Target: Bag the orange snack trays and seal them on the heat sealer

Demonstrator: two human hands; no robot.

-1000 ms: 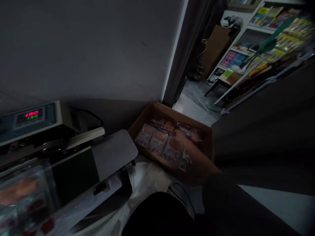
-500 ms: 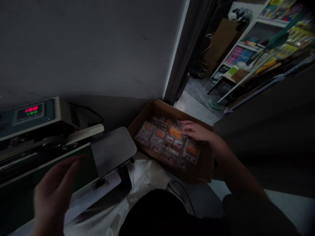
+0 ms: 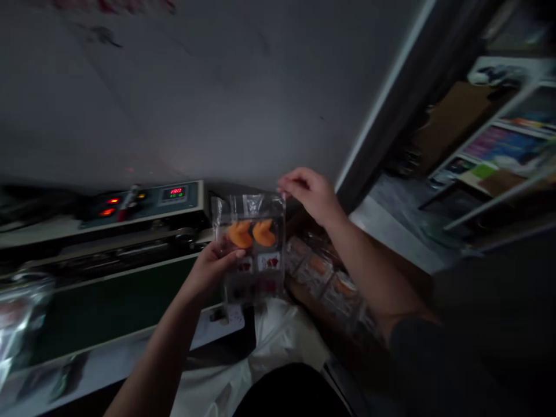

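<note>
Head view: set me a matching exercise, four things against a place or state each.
1. clear plastic packet with two orange pieces
2. bare right hand
3. flat dark green belt
4. small rectangular digital display

A. lit with red and green digits
B. at the packet's upper right corner
C. gripped by the bare left hand
D. beneath the left forearm

Pairs: 1-C; 2-B; 3-D; 4-A

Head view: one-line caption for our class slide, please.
Left hand holding a clear packet, right hand at its top corner, near a machine with a lit display.
</note>
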